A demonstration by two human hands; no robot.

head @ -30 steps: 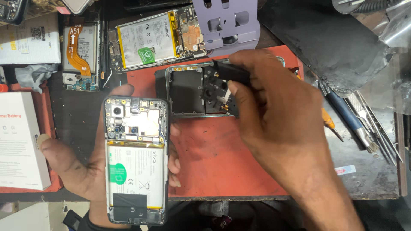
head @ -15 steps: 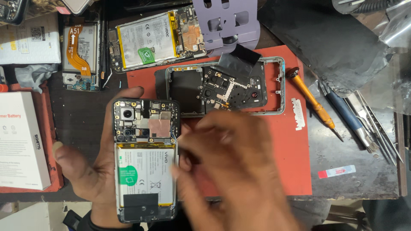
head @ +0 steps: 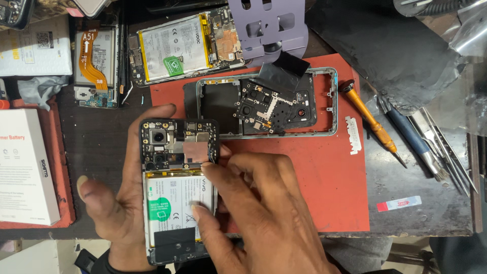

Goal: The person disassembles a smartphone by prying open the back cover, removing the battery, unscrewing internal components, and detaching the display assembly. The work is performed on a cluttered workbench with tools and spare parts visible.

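My left hand (head: 114, 213) cradles an opened smartphone (head: 175, 167) from below, back cover off, with its camera, circuit board and white battery showing. My right hand (head: 258, 213) lies over the phone's right side, fingertips resting on the battery and on the copper-coloured shield near the board. Behind the phone, on the red mat (head: 314, 182), lies the removed back frame (head: 269, 104) with a black cover plate on it.
Two other opened phones (head: 177, 45) (head: 96, 66) lie at the back. A white box (head: 25, 167) sits at the left. An orange-handled screwdriver (head: 370, 122), a blue-handled tool (head: 411, 142), tweezers (head: 446, 152) and a purple stand (head: 274, 28) are at the right and back.
My right hand left the back frame on the mat, moved down and left, and now rests on the phone. The phone's upper cover plate is off, baring the circuit board.
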